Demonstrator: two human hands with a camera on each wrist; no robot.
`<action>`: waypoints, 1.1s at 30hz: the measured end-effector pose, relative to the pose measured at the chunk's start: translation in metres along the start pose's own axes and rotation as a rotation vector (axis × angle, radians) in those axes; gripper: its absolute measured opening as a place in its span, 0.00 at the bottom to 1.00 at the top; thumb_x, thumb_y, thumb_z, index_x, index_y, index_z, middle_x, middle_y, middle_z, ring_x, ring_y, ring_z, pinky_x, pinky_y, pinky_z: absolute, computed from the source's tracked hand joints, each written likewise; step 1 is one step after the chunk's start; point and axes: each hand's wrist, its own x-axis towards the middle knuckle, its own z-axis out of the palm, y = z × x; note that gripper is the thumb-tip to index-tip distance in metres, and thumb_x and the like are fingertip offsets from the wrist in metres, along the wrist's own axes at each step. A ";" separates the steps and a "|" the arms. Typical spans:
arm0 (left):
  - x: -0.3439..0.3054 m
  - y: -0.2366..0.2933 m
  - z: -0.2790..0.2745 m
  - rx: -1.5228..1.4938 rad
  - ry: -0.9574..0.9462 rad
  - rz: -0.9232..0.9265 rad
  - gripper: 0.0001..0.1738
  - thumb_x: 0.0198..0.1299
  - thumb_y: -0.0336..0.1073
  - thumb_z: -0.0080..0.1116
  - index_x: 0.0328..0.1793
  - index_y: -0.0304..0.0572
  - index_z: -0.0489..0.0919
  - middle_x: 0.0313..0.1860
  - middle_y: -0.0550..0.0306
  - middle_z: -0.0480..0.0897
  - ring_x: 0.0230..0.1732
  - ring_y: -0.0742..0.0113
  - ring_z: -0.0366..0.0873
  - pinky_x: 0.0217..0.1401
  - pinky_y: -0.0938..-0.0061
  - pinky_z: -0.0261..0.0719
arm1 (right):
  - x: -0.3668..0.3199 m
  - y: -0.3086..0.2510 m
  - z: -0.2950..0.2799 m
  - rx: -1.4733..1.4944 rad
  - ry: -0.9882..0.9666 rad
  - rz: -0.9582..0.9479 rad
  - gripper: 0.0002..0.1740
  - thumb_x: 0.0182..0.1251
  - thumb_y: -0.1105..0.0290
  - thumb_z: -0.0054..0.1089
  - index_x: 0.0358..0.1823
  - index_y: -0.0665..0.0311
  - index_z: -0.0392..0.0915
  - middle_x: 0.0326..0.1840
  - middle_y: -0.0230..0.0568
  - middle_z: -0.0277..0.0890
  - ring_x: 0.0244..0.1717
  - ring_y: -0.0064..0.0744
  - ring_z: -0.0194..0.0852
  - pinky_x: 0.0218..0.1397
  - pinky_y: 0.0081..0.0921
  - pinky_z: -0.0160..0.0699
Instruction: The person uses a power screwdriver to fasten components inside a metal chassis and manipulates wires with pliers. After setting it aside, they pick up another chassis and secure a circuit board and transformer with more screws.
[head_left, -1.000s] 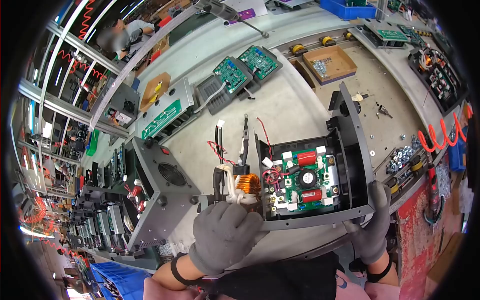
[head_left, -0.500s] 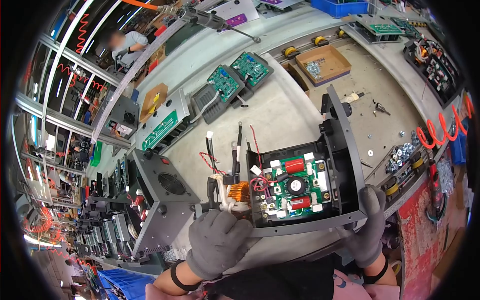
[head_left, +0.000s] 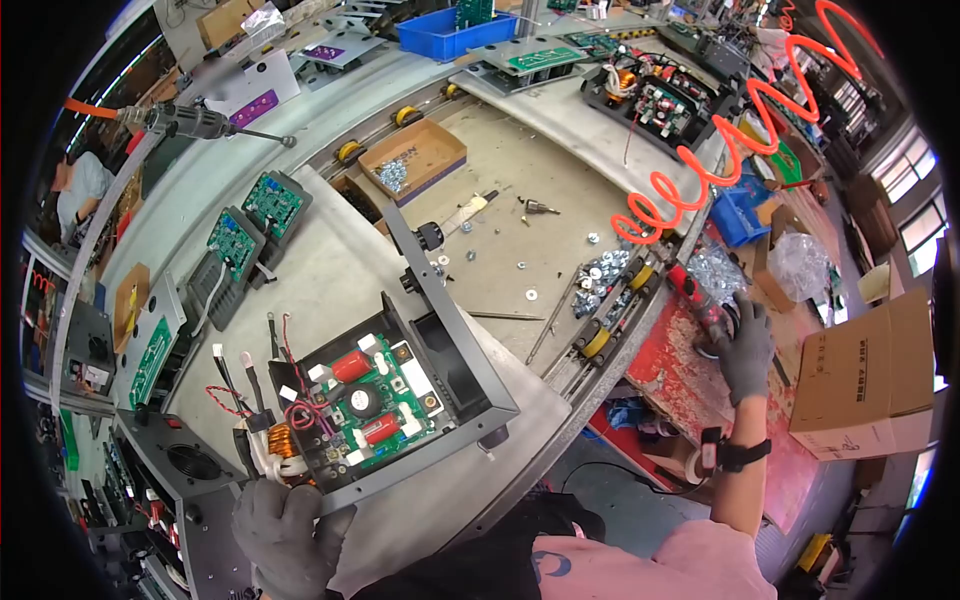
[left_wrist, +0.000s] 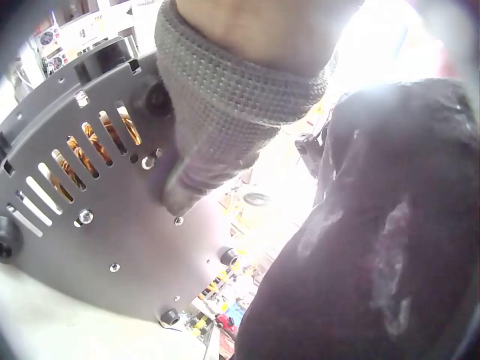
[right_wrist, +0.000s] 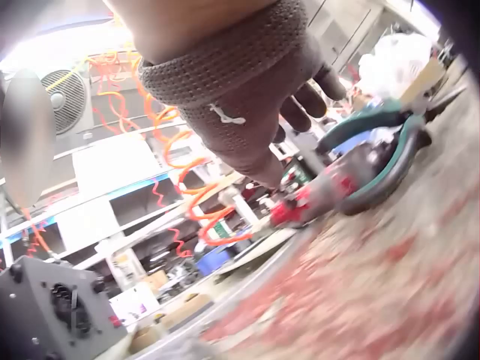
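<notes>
A grey metal chassis [head_left: 430,458] stands at the bench edge. It holds a green circuit board [head_left: 400,425] with red capacitors; a copper coil [head_left: 283,440] and loose leads are at its left. My gloved left hand [head_left: 285,535] grips its near left corner. The left wrist view shows the chassis's slotted underside [left_wrist: 142,240] tilted up, the hand [left_wrist: 225,112] against it. My gloved right hand [head_left: 748,355] is over the worn red bench, fingers extended above a red-and-grey air tool [head_left: 695,292]. Green-handled pliers [right_wrist: 409,161] lie beside that tool in the right wrist view.
Loose screws [head_left: 603,280] lie by the rail rollers, and a shallow cardboard tray [head_left: 440,165] sits behind. A coiled red hose [head_left: 690,185] hangs across the right. Another chassis with a fan [head_left: 190,462] stands left; a carton [head_left: 865,375] stands right.
My right hand has left the chassis's right side and moved right to the air tool. My left hand keeps its grip. The head view has swung right.
</notes>
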 end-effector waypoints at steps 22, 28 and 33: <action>-0.001 -0.012 0.001 -0.058 -0.020 0.071 0.17 0.33 0.42 0.65 0.33 0.50 0.77 0.26 0.56 0.66 0.28 0.55 0.68 0.27 0.60 0.63 | 0.014 0.048 0.019 -0.041 -0.009 -0.093 0.32 0.59 0.57 0.64 0.64 0.55 0.67 0.59 0.47 0.67 0.55 0.49 0.70 0.53 0.41 0.72; -0.002 -0.017 0.004 -0.062 -0.013 0.066 0.20 0.36 0.52 0.69 0.31 0.51 0.78 0.27 0.61 0.67 0.28 0.58 0.69 0.27 0.63 0.65 | 0.029 0.001 0.061 0.383 -0.306 0.056 0.29 0.58 0.57 0.65 0.57 0.63 0.71 0.40 0.46 0.78 0.43 0.48 0.76 0.48 0.40 0.73; 0.003 -0.016 0.003 -0.048 0.002 0.102 0.20 0.35 0.54 0.69 0.29 0.53 0.78 0.27 0.63 0.65 0.25 0.63 0.69 0.22 0.67 0.65 | 0.022 -0.080 -0.013 1.609 -0.254 0.123 0.29 0.66 0.49 0.57 0.58 0.64 0.68 0.39 0.33 0.70 0.31 0.21 0.67 0.30 0.18 0.65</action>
